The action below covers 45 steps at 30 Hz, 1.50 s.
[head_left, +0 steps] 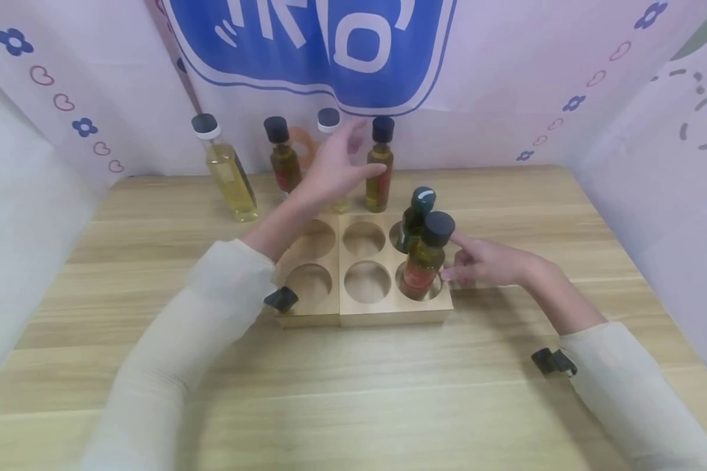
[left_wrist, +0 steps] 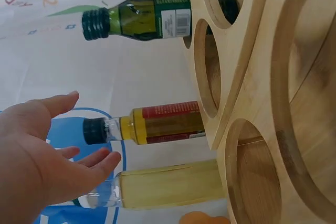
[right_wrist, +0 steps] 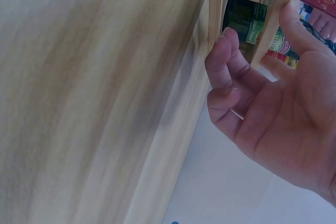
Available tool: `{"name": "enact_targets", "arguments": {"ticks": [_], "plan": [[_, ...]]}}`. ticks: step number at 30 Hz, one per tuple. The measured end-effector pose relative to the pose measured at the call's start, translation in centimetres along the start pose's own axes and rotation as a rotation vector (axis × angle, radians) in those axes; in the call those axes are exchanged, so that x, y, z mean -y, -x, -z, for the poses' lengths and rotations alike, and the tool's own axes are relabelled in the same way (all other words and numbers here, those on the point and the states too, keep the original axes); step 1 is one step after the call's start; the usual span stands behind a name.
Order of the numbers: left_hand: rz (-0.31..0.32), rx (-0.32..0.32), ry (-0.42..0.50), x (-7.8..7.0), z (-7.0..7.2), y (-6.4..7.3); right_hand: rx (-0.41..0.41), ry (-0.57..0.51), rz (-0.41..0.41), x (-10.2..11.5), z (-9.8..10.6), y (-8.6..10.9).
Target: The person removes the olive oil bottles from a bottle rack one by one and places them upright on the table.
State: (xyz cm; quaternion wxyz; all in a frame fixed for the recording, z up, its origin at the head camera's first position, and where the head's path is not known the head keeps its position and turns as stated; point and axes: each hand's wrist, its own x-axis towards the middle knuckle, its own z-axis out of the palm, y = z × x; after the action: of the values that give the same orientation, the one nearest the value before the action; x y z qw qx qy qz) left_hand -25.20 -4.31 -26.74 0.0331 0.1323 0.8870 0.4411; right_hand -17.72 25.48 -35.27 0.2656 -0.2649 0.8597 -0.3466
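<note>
My left hand (head_left: pixel 342 160) reaches over the wooden rack (head_left: pixel 395 317) toward an olive oil bottle (head_left: pixel 380 176) with a black cap and red label. In the left wrist view its fingers are spread, apart from that bottle (left_wrist: pixel 168 121); a pale yellow oil bottle (left_wrist: pixel 168 187) stands beside it. At the rack's right side is my right hand (head_left: pixel 486 261), thumb against the rack's edge in the right wrist view, its other fingers loosely bent. Another red-labelled oil bottle (head_left: pixel 421 268) stands in the front right hole, a dark green bottle (head_left: pixel 414 219) in the hole behind.
Left of the rack, at the back, stand a white-collared bottle of pale oil (head_left: pixel 230 176) and a dark-capped bottle (head_left: pixel 285 160). An orange ring-shaped thing (head_left: pixel 302 144) shows behind them. A patterned white cloth (head_left: pixel 477 131) hangs behind the wooden table (head_left: pixel 353 405).
</note>
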Motion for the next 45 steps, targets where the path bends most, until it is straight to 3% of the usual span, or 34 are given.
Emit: {"name": "enact_targets", "arguments": {"ticks": [9,16,21,27,31,37,45], "plan": [[-0.062,0.070,-0.024,1.3,1.1,2.8,0.001,0.008,-0.007,-0.3,-0.1,-0.1],[-0.111,0.111,-0.023,2.8,2.1,4.2,-0.002,0.021,-0.027,-0.4,-0.1,-0.2],[-0.144,0.166,-0.094,4.7,2.8,4.7,0.002,0.014,-0.032,-0.4,-0.2,-0.2],[-0.205,0.140,-0.172,7.6,3.9,5.5,0.003,0.006,-0.021,-0.2,-0.2,-0.2],[-0.224,0.143,-0.202,8.8,4.5,5.8,0.002,-0.005,-0.021,0.1,-0.1,0.0],[-0.228,0.208,-0.243,9.9,5.3,6.2,0.002,-0.010,-0.014,0.3,-0.1,0.1],[-0.296,0.302,-0.268,12.1,6.0,6.4,-0.005,-0.002,-0.002,0.1,0.0,0.1]]}}
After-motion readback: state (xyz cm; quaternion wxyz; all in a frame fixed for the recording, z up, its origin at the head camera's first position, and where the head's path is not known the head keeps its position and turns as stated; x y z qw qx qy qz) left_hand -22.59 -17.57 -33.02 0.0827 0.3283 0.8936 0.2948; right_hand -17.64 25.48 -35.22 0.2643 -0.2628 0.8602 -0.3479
